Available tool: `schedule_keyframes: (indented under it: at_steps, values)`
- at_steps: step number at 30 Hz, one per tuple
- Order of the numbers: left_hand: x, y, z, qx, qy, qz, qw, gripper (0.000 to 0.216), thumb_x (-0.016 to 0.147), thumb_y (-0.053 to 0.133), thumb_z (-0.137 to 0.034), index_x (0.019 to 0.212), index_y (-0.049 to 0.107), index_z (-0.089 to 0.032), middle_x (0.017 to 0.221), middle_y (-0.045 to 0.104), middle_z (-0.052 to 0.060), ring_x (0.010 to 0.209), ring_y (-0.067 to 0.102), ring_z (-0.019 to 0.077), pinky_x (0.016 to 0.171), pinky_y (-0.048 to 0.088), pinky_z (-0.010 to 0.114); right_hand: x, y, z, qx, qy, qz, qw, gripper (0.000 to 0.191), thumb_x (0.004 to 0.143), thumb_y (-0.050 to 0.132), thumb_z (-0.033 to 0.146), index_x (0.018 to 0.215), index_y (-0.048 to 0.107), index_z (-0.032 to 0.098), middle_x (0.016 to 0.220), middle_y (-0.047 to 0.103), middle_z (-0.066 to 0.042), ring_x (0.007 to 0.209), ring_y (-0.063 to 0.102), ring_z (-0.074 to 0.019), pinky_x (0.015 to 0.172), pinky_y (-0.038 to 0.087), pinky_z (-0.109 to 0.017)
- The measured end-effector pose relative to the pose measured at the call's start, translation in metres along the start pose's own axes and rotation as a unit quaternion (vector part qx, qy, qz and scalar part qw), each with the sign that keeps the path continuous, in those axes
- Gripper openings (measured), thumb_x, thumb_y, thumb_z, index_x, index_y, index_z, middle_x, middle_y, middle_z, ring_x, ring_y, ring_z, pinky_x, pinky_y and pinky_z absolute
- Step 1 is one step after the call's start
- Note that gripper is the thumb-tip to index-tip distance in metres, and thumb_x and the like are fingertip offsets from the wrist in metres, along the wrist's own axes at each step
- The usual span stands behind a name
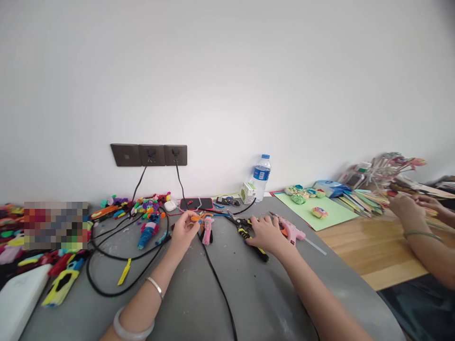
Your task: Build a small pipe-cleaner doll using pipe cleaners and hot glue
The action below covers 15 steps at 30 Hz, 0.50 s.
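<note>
My left hand [186,228] is closed in a pinch on a small orange pipe-cleaner piece [196,218]. Right beside its fingertips is a pink fuzzy pipe-cleaner figure [207,232] with black and orange parts. My right hand [266,233] has its fingers spread over the pliers [245,233], which have black and yellow handles; its thumb is at one handle. Just beyond those fingers lies a pink glue gun [292,231] with a clear glue stick [315,246] poking out of its back. Whether the fingertips touch the glue gun, I cannot tell.
Black cables [220,279] loop across the grey table [199,308]. Colourful pipe-cleaner pieces [151,232] are heaped at left. By the wall are a phone [196,204], a small box [248,192] and a water bottle [261,177]. At right, another person's hands [408,213] work near paper strips [366,201].
</note>
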<state>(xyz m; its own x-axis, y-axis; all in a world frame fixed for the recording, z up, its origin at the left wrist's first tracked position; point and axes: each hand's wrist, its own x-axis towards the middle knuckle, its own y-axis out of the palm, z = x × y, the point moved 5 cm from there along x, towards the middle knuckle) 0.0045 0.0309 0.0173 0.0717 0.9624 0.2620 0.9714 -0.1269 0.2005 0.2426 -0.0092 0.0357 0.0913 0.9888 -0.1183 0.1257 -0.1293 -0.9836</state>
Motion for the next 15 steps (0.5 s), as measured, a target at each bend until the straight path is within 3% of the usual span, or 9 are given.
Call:
schedule_keyframes:
  at_steps: [4, 7, 10, 12, 15]
  values:
    - [-0.002, 0.002, -0.003, 0.055, 0.032, 0.021, 0.998, 0.012, 0.067, 0.07, -0.019, 0.074, 0.061, -0.02, 0.074, 0.058, -0.001, 0.07, 0.054, 0.0139, 0.066, 0.043, 0.022, -0.01, -0.013, -0.005, 0.022, 0.015, -0.026, 0.999, 0.051, 0.072, 0.063, 0.036, 0.113, 0.059, 0.007, 0.116, 0.061, -0.024, 0.111, 0.054, -0.0396, 0.096, 0.034, -0.048]
    - [-0.002, 0.001, -0.003, 0.077, 0.04, 0.029, 0.996, 0.009, 0.069, 0.068, -0.019, 0.075, 0.062, -0.02, 0.076, 0.059, 0.0, 0.072, 0.055, 0.0146, 0.067, 0.044, 0.022, -0.023, -0.016, -0.021, 0.129, 0.022, 0.021, 0.991, 0.044, 0.074, 0.059, 0.037, 0.109, 0.061, 0.011, 0.107, 0.065, -0.019, 0.099, 0.061, -0.0337, 0.079, 0.044, -0.038]
    - [0.0, -0.003, -0.001, 0.075, 0.04, 0.016, 0.996, 0.011, 0.069, 0.069, -0.02, 0.077, 0.061, -0.019, 0.078, 0.059, 0.001, 0.074, 0.056, 0.0149, 0.067, 0.044, 0.022, -0.037, -0.015, -0.046, 0.248, 0.025, 0.051, 0.967, 0.043, 0.074, 0.058, 0.042, 0.107, 0.065, 0.017, 0.096, 0.07, -0.013, 0.092, 0.064, -0.0319, 0.072, 0.047, -0.036]
    - [0.001, -0.006, 0.002, 0.088, 0.039, 0.011, 0.995, 0.012, 0.07, 0.068, -0.021, 0.079, 0.06, -0.019, 0.079, 0.059, 0.001, 0.076, 0.056, 0.0149, 0.068, 0.045, 0.022, -0.045, -0.011, -0.059, 0.355, 0.014, 0.095, 0.93, 0.041, 0.075, 0.058, 0.045, 0.107, 0.067, 0.02, 0.095, 0.071, -0.011, 0.092, 0.065, -0.031, 0.074, 0.049, -0.037]
    - [0.003, -0.007, 0.007, 0.128, 0.048, 0.021, 0.99, 0.011, 0.074, 0.063, -0.023, 0.082, 0.057, -0.019, 0.082, 0.058, 0.001, 0.078, 0.056, 0.0149, 0.069, 0.046, 0.023, -0.057, -0.001, -0.055, 0.558, -0.038, 0.206, 0.803, 0.044, 0.078, 0.055, 0.051, 0.108, 0.065, 0.02, 0.098, 0.071, -0.011, 0.098, 0.065, -0.0303, 0.084, 0.05, -0.039]
